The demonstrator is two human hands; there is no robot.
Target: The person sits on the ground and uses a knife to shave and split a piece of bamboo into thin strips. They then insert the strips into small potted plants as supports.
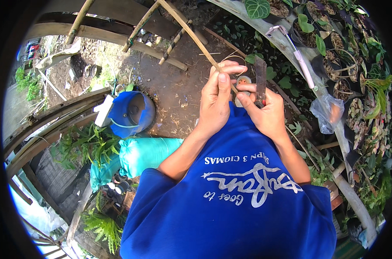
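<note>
A long, thin bamboo strip [191,34] slants down from the top of the view to my hands. My left hand [217,97] is closed around it near its lower end, with the thumb lying along the strip. In my right hand [267,110] is a knife [260,77], its broad dark blade pointing up and away from me. The right thumb reaches toward the strip's lower tip, beside the left fingers. Most of the knife's handle is hidden by the right fingers. A thin curled sliver [235,57] shows just beyond the left fingertips.
At left stand a blue bucket [133,114] and a filled turquoise sack [148,153]. Bamboo rails [96,32] cross the upper left. Along the right, a curved pole [291,43] borders potted plants, with a pink selfie stick [303,67] and a clear plastic bag [327,114] on it.
</note>
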